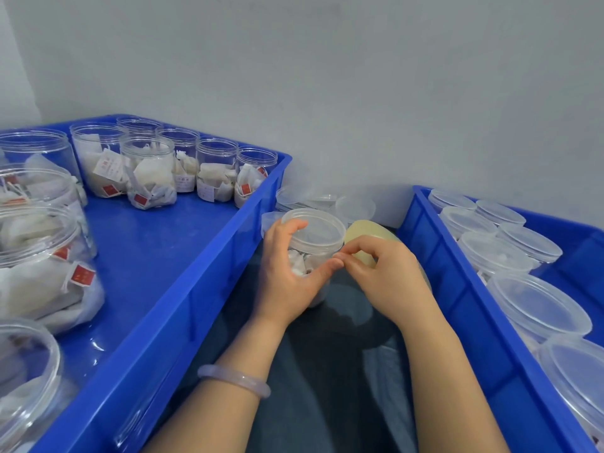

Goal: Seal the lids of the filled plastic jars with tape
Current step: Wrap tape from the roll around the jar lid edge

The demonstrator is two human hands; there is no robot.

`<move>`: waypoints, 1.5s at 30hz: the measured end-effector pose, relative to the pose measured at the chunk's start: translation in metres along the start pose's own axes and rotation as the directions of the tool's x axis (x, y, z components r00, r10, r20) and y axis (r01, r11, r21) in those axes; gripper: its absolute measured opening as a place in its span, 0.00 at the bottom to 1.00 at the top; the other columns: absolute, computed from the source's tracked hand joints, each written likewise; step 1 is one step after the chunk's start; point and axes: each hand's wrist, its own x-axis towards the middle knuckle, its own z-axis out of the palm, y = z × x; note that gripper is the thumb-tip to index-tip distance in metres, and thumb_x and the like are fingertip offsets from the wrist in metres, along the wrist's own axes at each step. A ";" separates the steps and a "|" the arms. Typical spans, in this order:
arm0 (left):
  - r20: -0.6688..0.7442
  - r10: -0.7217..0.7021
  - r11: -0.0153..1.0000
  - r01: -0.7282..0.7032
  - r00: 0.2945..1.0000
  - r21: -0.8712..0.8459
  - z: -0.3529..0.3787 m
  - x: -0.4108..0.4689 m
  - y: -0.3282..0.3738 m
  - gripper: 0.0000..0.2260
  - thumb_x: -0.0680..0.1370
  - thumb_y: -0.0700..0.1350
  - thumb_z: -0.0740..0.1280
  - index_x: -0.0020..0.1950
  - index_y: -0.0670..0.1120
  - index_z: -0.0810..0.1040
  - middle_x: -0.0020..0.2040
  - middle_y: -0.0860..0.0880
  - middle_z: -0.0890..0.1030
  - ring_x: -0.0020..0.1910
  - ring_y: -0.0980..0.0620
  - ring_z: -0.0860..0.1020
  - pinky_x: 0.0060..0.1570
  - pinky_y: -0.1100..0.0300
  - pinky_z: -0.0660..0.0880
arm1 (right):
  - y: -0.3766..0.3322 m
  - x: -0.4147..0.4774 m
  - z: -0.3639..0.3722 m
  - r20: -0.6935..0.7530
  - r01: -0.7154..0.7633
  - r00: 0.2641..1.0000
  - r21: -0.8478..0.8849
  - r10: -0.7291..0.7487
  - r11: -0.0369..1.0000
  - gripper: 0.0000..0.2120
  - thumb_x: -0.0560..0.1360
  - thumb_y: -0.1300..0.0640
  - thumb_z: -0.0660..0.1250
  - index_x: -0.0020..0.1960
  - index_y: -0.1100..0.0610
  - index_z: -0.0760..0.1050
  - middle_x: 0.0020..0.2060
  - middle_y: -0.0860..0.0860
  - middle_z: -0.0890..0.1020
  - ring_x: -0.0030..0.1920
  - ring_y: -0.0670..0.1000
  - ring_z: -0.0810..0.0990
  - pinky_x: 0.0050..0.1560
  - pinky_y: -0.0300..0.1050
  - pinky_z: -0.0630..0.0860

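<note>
left hand (287, 273) is curled round the jar (313, 228), steadying it on the lap. right hand (387, 276) pinches at the lid seam, touching the left thumb, probably on the end of the tape (366, 235); the strip is too clear to see. propped between left crate (196, 289) and right crate (434, 256), the jar could twist, and the tape would wrinkle or miss the seam.

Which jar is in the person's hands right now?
The lidded jar between the two blue crates. The left hand grips it; the right hand pinches beside its lid. The other jars all sit inside crates.
</note>
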 end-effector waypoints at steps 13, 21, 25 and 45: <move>0.004 -0.031 0.999 0.031 1.000 -0.035 -0.001 0.002 0.001 0.23 0.66 0.56 0.72 0.57 0.51 0.70 0.60 0.45 0.72 0.59 0.53 0.72 0.57 0.77 0.63 | 0.002 0.000 0.005 -0.013 0.020 1.000 0.012 -0.020 1.000 0.06 0.75 0.50 0.69 0.39 0.44 0.76 0.27 0.25 0.72 0.33 0.29 0.71 0.33 0.22 0.65; 0.009 -0.023 0.999 0.024 1.000 -0.045 -0.003 0.002 0.007 0.25 0.64 0.58 0.72 0.56 0.53 0.69 0.60 0.44 0.74 0.60 0.52 0.72 0.59 0.72 0.66 | 0.004 0.002 0.005 -0.022 0.022 1.000 0.006 -0.022 1.000 0.07 0.74 0.52 0.70 0.39 0.44 0.76 0.29 0.39 0.74 0.34 0.31 0.72 0.34 0.24 0.66; 0.002 -0.033 0.997 0.033 0.999 -0.069 -0.003 0.003 0.005 0.21 0.65 0.59 0.71 0.54 0.57 0.70 0.59 0.47 0.75 0.60 0.53 0.73 0.61 0.68 0.68 | 0.004 0.001 0.009 -0.052 -0.013 0.999 0.035 0.015 0.999 0.05 0.75 0.52 0.69 0.40 0.47 0.78 0.26 0.35 0.75 0.34 0.30 0.72 0.35 0.24 0.65; 0.199 -0.121 0.915 0.187 0.972 -0.357 -0.020 0.018 0.009 0.19 0.68 0.56 0.68 0.57 0.53 0.72 0.52 0.50 0.78 0.50 0.55 0.78 0.49 0.60 0.75 | 0.004 -0.004 -0.022 0.152 -0.151 0.980 0.178 0.125 0.972 0.15 0.66 0.38 0.70 0.53 0.32 0.76 0.44 0.39 0.80 0.49 0.45 0.77 0.51 0.46 0.76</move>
